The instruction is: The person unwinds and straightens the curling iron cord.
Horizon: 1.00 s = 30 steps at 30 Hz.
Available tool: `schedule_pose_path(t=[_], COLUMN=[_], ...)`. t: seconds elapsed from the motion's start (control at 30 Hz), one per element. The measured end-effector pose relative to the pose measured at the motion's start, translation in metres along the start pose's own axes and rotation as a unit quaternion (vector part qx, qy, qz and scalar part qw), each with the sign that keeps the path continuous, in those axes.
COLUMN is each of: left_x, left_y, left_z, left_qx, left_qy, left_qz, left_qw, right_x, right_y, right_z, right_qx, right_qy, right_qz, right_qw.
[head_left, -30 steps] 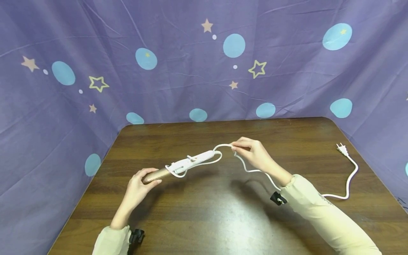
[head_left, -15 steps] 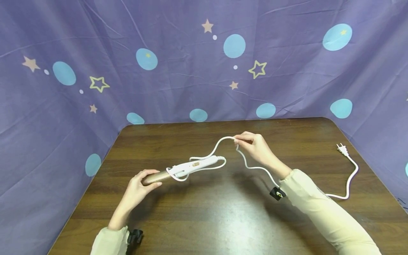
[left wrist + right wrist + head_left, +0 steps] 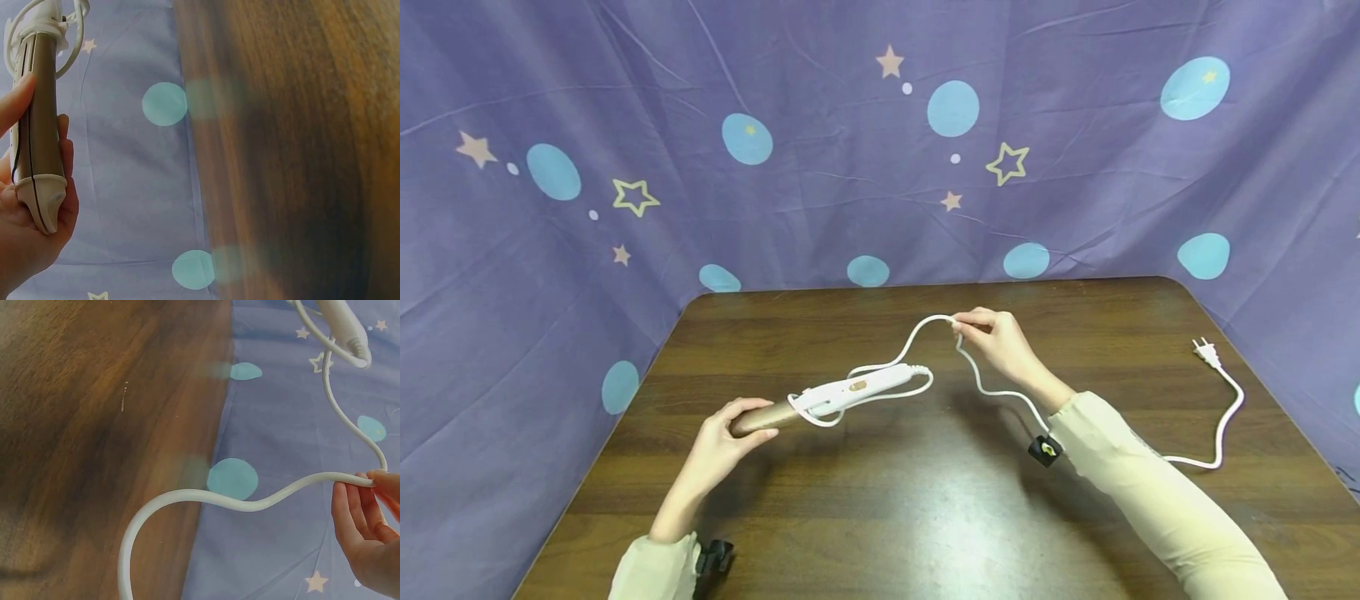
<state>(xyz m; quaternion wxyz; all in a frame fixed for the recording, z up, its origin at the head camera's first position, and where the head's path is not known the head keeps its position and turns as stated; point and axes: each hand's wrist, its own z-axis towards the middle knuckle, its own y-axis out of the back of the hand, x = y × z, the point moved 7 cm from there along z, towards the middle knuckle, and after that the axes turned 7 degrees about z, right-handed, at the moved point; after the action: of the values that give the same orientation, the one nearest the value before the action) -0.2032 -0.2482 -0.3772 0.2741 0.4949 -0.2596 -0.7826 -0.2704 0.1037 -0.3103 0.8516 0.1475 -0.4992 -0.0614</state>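
Observation:
My left hand grips the gold barrel end of a hair straightener, thumb on one side and fingers on the other. Its white handle tilts up toward the right, with a gold button facing up. In the left wrist view, the straightener's barrel has a lengthwise slit and a split white tip. A white power cord is looped round the handle. Thumb and fingertips of my right hand pinch that cord beyond the handle, raising it in an arch. The cord also curves down from the pinch in the right wrist view.
The two-pronged plug lies at the right of the brown wooden table, its cord running back under the right sleeve. A purple curtain with stars and dots hangs behind the table and at its sides.
My right hand has moved up and slightly right, drawing a longer arch of cord away from the handle. The straightener has turned so its gold button shows. My left hand keeps its grip.

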Motion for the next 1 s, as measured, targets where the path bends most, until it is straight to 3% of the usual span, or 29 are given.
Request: schedule_pose_path(t=[0.1,0.2,0.33,0.47,0.7,0.93,1.0], left_x=[-0.002,-0.015,-0.033,-0.034,-0.028,-0.002,0.001], left_y=[0.002,0.007,0.014,0.016,0.017,0.018,0.019], left_z=[0.000,0.000,0.001,0.001,0.004,0.005,0.006], left_qx=[-0.005,-0.007,-0.011,-0.019,-0.036,-0.084,-0.093], left_qy=[0.001,0.008,0.019,0.020,0.030,0.058,0.065], left_qz=[-0.012,-0.012,-0.004,-0.014,-0.028,-0.031,-0.026], left_qw=[0.9999,0.9999,0.9998,0.9995,0.9985,0.9943,0.9932], right_x=[-0.006,-0.012,-0.041,-0.063,-0.073,-0.047,-0.051], right_y=[-0.001,-0.001,-0.003,-0.005,-0.010,-0.015,-0.017], right_z=[0.001,0.003,0.009,0.013,0.012,0.004,0.002], right_qx=[0.000,0.003,0.009,0.010,0.021,0.038,0.046], right_qy=[-0.011,-0.028,-0.047,-0.050,-0.068,-0.077,-0.075], right_qz=[0.001,0.013,0.035,0.032,0.032,0.041,0.030], right_qw=[1.000,1.000,0.998,0.998,0.997,0.995,0.996])
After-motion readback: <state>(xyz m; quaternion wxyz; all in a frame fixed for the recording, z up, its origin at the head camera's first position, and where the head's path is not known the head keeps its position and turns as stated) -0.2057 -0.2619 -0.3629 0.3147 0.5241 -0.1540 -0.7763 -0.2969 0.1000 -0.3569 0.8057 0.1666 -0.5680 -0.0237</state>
